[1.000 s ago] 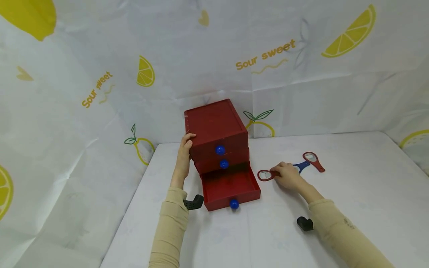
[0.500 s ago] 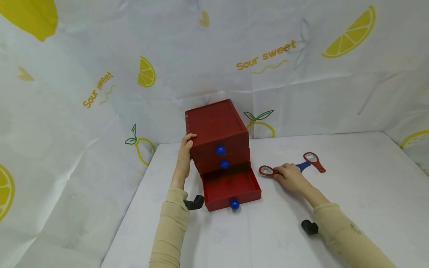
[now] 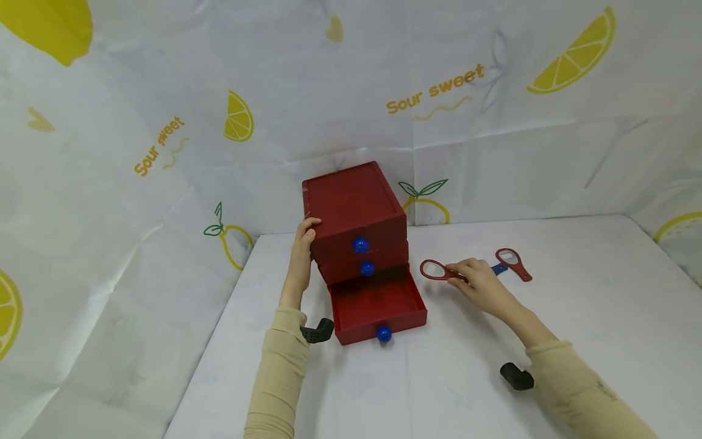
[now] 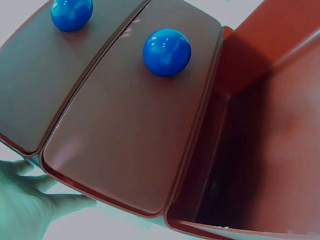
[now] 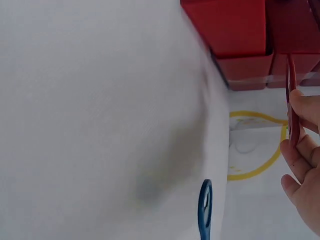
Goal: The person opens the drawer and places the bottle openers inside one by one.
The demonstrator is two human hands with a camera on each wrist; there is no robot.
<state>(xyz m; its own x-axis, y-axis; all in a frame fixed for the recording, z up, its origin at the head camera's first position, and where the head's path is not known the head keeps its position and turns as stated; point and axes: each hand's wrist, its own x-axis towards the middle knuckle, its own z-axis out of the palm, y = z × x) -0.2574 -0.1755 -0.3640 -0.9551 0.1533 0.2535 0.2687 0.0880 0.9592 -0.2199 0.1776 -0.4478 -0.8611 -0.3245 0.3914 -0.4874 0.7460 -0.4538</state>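
In the head view, my left hand point(image 3: 300, 259) rests against the left side of a red drawer cabinet point(image 3: 353, 204), fingertips over its top edge. The left wrist view shows its fingers straight along the cabinet's side. My right hand point(image 3: 482, 286) pinches the handle of a red bottle opener point(image 3: 435, 278) between thumb and fingers, lifted off the table, ring end toward the cabinet. The right wrist view shows this opener edge-on. Beyond the right hand lie a blue bottle opener point(image 3: 499, 268), partly hidden by the hand, and a second red bottle opener point(image 3: 514, 264).
The cabinet's bottom drawer point(image 3: 378, 300) is pulled out toward me. Two upper drawers with blue knobs point(image 3: 361, 245) are closed. A white table point(image 3: 439, 378) lies below, backed by a white lemon-print sheet point(image 3: 351, 85).
My right hand has raised the red bottle opener from the table and drawn back slightly to the right. My left hand and the cabinet have stayed in place.
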